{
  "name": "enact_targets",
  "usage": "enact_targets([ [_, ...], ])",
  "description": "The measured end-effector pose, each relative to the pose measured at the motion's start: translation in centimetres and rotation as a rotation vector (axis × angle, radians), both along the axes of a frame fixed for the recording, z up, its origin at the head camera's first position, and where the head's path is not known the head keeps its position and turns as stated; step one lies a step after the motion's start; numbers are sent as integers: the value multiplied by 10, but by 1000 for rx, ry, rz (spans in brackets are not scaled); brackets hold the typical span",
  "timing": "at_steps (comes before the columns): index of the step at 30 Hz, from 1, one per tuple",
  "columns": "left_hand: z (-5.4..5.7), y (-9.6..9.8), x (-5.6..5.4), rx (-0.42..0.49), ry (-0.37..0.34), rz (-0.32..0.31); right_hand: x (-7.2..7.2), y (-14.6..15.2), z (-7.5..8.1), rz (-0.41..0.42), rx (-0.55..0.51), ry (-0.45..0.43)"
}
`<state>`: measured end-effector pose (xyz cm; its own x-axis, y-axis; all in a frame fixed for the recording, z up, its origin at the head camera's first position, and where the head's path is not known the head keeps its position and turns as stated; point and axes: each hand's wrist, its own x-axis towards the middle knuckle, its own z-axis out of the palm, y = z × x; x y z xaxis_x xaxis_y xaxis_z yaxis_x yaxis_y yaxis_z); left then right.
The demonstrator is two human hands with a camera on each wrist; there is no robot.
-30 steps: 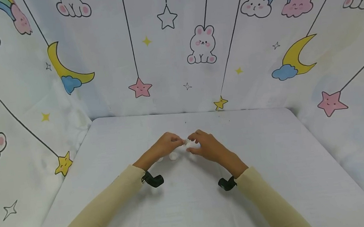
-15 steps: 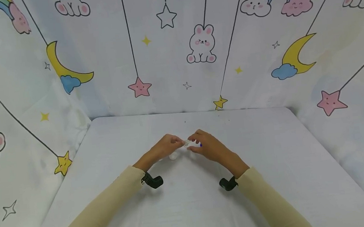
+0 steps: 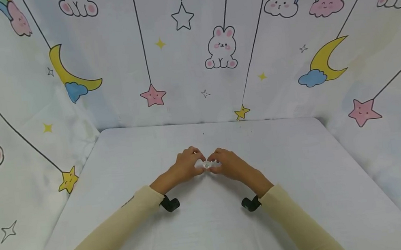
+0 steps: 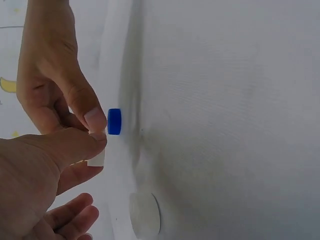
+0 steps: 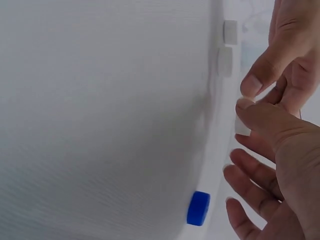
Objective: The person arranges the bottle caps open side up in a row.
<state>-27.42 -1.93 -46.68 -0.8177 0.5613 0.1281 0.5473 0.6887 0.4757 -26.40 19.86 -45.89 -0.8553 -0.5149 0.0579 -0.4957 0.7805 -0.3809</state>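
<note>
My left hand [image 3: 187, 165] and right hand [image 3: 229, 163] meet fingertip to fingertip over the middle of the table. Between them they pinch a small round white piece [image 3: 206, 164], cap-like, with a clear-looking centre in the head view. In the left wrist view both thumbs lie against the white piece [image 4: 95, 161], and the fingers cover much of it. A blue bottle cap [image 4: 114, 121] stands on the table near the right hand. In the right wrist view, two white caps [image 5: 225, 61] lie beyond the left fingers.
The white tabletop [image 3: 211, 229] spreads toward me. Behind it hangs a cloth backdrop [image 3: 111, 48] printed with stars, moons and rabbits, which also closes in both sides. Each wrist carries a black camera [image 3: 251, 204].
My left hand has shifted slightly right and its thumb has come round nearer me, so both hands now grip the white piece. The white caps by the left hand have become mostly hidden.
</note>
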Motion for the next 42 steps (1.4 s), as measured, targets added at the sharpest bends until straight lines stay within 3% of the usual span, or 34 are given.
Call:
enact_targets([
  [8, -6, 1, 5, -82, 48, -24, 0, -5, -10, -11, 78, 11],
  [15, -10, 1, 4, -86, 79, -27, 2, -7, -11, -6, 128, 80],
  [24, -10, 1, 4, -149, 174, -33, 3, -9, -11, -32, 160, 75],
  [33, -6, -1, 2, -150, 127, -36, 4, -7, -6, -31, 175, 73],
  [42, 13, 1, -8, -156, 79, -31, 0, 10, 8, -75, 163, 52],
])
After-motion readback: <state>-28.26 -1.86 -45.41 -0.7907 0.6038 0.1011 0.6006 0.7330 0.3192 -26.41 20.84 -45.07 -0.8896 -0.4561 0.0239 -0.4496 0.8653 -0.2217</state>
